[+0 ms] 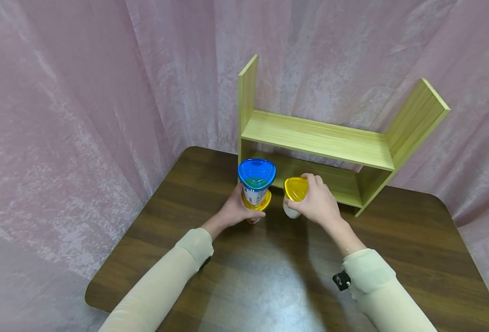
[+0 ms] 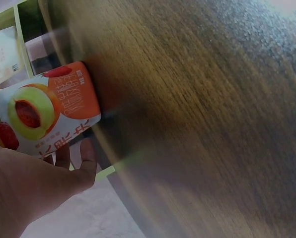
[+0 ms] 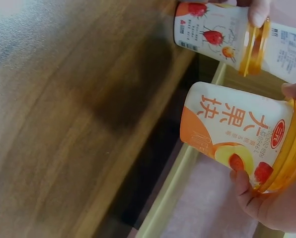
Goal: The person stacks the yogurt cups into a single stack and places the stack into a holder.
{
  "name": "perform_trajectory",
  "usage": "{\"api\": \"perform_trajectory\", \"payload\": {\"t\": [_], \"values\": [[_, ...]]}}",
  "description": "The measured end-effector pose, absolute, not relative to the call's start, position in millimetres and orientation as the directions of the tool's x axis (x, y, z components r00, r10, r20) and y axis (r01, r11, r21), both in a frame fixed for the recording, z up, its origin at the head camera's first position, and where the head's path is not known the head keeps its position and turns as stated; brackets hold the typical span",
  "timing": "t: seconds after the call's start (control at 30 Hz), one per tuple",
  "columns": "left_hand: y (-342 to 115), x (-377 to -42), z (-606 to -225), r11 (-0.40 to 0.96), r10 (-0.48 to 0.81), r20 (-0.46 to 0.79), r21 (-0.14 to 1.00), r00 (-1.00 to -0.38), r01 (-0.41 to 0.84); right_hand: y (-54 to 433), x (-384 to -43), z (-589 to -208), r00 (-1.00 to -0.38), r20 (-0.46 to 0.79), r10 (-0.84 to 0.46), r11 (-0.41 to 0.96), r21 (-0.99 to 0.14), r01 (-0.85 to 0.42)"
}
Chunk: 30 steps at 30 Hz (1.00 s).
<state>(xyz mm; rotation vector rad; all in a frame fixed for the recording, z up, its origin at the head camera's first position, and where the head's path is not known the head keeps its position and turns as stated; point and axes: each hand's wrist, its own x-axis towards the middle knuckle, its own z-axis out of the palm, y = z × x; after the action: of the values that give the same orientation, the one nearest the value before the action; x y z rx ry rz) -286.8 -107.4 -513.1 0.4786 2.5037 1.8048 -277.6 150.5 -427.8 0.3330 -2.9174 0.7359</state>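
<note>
My left hand (image 1: 234, 210) grips a white cup with a yellow lid (image 1: 265, 201), its side printed with peach and strawberries (image 2: 31, 111). On that lid stands a second cup with a blue lid (image 1: 257, 173). Just to the right, my right hand (image 1: 319, 203) holds another yellow-lidded cup (image 1: 295, 190), fingers and thumb around its upper part. In the right wrist view this cup (image 3: 227, 124) shows orange patches, a cut peach and a strawberry. The stacked cups (image 3: 207, 30) appear beside it, with left fingertips at the yellow lid.
A light wooden shelf (image 1: 315, 138) with two tall side panels stands on the dark wood table (image 1: 165, 193), right behind the cups. Its lower level (image 1: 340, 182) lies behind my right hand. Pink curtains (image 1: 178, 83) hang around the back and left.
</note>
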Motion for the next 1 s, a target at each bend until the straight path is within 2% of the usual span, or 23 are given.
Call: {"api": "perform_trajectory", "payload": {"t": [0.77,1.0], "values": [[-108.0,-286.4,-511.6,0.3,0.268,0.166,0.922,-0.949,0.246,153.2,-274.6,-400.7,-0.964,0.231,-0.133,0.861,-0.455,-0.228],[-107.9,-286.5,-510.0,0.289,0.277,0.175,0.923,-0.945,0.255,152.6,-273.4,-390.2,-0.967,0.244,-0.078,0.855,-0.483,-0.191]]}}
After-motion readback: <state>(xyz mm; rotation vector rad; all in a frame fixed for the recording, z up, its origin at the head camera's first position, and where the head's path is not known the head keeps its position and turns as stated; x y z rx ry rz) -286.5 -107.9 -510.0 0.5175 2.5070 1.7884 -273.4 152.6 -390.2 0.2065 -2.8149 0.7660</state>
